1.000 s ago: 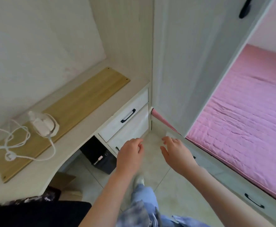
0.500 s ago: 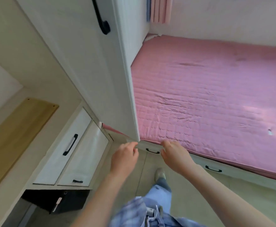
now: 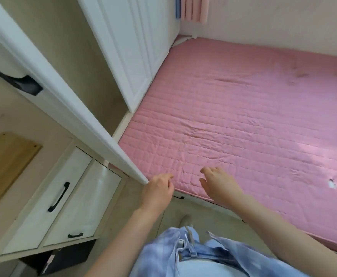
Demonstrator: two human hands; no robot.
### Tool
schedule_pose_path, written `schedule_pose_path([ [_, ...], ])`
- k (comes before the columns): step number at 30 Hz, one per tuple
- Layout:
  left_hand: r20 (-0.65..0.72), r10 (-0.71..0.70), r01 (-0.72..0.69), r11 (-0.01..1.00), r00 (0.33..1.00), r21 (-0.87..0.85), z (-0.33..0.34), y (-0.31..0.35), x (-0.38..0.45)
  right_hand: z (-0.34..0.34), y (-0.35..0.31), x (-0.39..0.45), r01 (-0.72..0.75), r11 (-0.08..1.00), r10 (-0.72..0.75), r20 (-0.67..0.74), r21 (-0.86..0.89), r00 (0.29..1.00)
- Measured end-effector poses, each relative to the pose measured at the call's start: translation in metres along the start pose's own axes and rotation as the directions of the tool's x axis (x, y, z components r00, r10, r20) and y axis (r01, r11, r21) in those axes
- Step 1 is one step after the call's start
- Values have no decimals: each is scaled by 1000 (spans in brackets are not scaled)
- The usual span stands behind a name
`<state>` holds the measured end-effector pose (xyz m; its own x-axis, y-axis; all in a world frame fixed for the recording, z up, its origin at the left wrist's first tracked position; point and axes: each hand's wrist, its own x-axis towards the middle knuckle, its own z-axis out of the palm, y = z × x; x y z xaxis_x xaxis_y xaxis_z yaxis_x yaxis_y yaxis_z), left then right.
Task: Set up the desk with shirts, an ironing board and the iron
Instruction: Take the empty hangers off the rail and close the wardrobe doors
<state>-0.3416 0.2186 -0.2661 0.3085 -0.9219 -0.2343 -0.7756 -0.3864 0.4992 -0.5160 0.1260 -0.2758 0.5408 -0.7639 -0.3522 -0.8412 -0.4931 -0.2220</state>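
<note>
No shirt or iron is in view. A wooden board (image 3: 7, 156) lies on the pale desk (image 3: 51, 142) at the far left, partly cut off by the frame. My left hand (image 3: 159, 189) has loosely curled fingers and sits against the lower corner of the open white wardrobe door (image 3: 67, 96); I see nothing held in it. My right hand (image 3: 218, 183) hovers with relaxed fingers over the near edge of the pink bed (image 3: 243, 120), holding nothing. The wardrobe's inside (image 3: 87, 62) shows only bare beige walls from here.
Two white drawers with black handles (image 3: 59, 194) sit under the desk, with a black box (image 3: 63, 256) on the floor below. A shut white wardrobe door (image 3: 129, 47) stands beside the open one. Pink curtains (image 3: 193, 9) hang at the back. Bed drawers line the floor edge.
My view has turned right from the desk, and the iron has left the frame. The wardrobe door has swung open, showing its inside. Both hands have moved toward the bed edge.
</note>
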Motion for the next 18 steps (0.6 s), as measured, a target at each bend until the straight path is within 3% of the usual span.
schedule_pose_path([
  [7,-97,-160,158,987,982,-21,-9,38,40,-33,29,46,173,984,-173,16,-41,985],
  [18,-328,-358,336,934,874,-124,-50,66,95,-107,33,128,437,894,-443,-52,-104,895],
])
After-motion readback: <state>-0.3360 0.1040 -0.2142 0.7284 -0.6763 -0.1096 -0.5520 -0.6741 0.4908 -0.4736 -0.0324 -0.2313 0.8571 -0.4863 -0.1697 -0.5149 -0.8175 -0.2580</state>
